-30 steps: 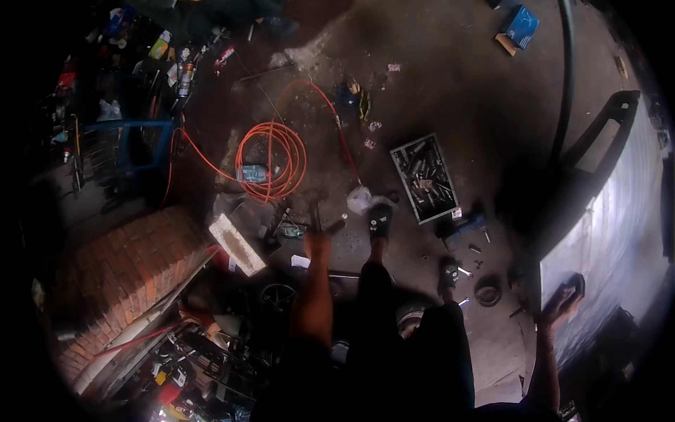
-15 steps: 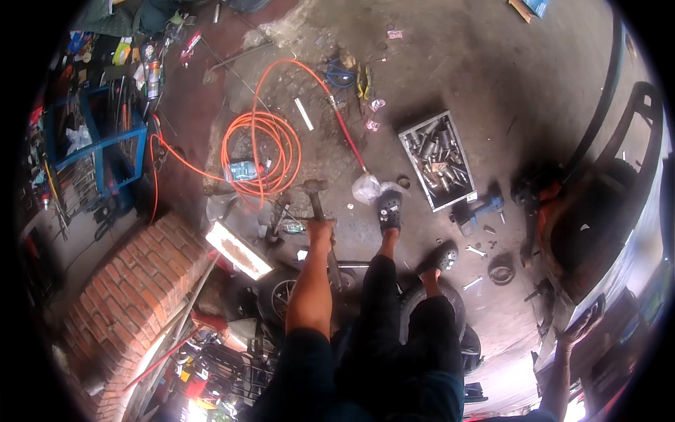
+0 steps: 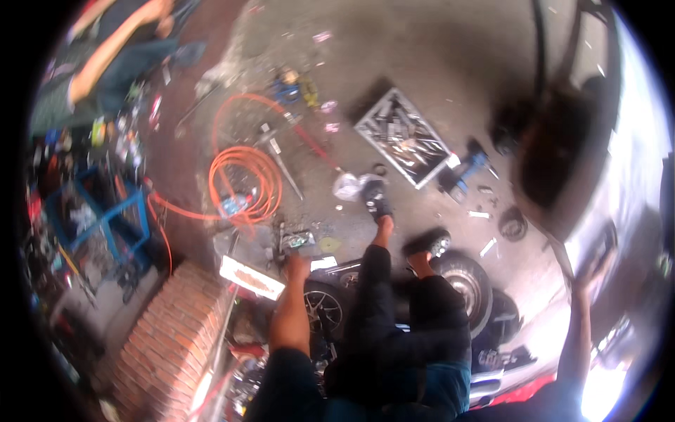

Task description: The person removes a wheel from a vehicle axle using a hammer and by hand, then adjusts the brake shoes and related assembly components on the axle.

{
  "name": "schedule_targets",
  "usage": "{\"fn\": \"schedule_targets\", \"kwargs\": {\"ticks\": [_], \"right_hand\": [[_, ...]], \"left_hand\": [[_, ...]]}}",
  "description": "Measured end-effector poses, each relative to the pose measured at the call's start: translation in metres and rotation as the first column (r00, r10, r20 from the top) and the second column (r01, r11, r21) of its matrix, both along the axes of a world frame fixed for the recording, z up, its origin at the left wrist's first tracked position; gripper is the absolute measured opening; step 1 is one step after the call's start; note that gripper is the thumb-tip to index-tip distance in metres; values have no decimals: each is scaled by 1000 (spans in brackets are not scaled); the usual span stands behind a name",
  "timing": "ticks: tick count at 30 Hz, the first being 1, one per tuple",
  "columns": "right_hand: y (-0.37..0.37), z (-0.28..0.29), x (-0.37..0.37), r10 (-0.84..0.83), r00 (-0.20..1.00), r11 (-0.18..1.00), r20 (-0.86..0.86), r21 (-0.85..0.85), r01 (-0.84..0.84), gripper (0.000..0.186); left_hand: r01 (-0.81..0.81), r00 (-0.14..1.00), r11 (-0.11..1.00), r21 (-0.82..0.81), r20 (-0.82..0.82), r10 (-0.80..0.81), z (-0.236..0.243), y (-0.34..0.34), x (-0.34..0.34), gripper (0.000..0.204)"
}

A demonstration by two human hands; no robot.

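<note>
The left hand (image 3: 295, 269) is extended forward and down over a tool (image 3: 294, 239), a small dark metal part lying on the concrete floor (image 3: 436, 63) just ahead of the fingertips. Whether the fingers touch it cannot be told; the hand is blurred and its grip cannot be read. The right hand (image 3: 596, 261) is raised at the far right, against the pale car body (image 3: 633, 176); its fingers appear spread, but blur prevents a firm reading of contact.

Just beside the tool, to its left, lies one flat white-and-orange box (image 3: 252, 277). Beyond it sits one coiled orange hose (image 3: 246, 184), with a loose loop running further up the floor. One long metal bar (image 3: 285, 167) lies at the coil's right edge.

The person's two legs extend forward, each in a dark shoe: one shoe (image 3: 376, 199) is near a crumpled white bag (image 3: 346, 186), the other (image 3: 425, 243) rests on a tyre (image 3: 464, 281). A second wheel (image 3: 323, 306) lies under the left forearm.

One open tray (image 3: 402, 137) of tools lies well ahead on the floor. One blue tool (image 3: 467, 169) lies just right of it. One brick wall (image 3: 165, 337) stands at lower left, one blue frame (image 3: 105, 218) beyond it. Another person (image 3: 105, 63) sits at upper left.
</note>
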State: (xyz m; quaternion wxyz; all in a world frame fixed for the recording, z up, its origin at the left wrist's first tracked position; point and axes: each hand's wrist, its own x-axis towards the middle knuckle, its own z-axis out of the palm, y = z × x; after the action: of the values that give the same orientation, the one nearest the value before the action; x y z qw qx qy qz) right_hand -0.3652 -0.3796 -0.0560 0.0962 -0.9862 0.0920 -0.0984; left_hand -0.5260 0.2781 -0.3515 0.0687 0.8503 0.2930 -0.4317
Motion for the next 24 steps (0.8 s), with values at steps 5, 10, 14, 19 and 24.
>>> {"fn": "schedule_targets", "kwargs": {"ticks": [5, 10, 14, 19, 24], "right_hand": [[30, -9, 12, -152, 988, 988, -18, -17, 152, 45], [41, -4, -16, -195, 936, 934, 294, 347, 85, 50], [110, -13, -134, -83, 971, 895, 222, 445, -26, 43], [181, -61, -310, 295, 537, 766, -790, 532, 361, 52], [201, -66, -347, 544, 511, 677, -666, 708, 201, 46]], "left_hand": [[-254, 892, 822, -510, 206, 403, 75, -103, 9, 26], [-142, 793, 721, -678, 358, 493, 188, -262, 154, 25], [224, 838, 711, -666, 504, 208, 246, -309, 155, 23], [314, 943, 686, -656, 300, -144, 278, -333, 85, 16], [421, 904, 627, -656, 358, -233, 269, -372, 76, 11]]}}
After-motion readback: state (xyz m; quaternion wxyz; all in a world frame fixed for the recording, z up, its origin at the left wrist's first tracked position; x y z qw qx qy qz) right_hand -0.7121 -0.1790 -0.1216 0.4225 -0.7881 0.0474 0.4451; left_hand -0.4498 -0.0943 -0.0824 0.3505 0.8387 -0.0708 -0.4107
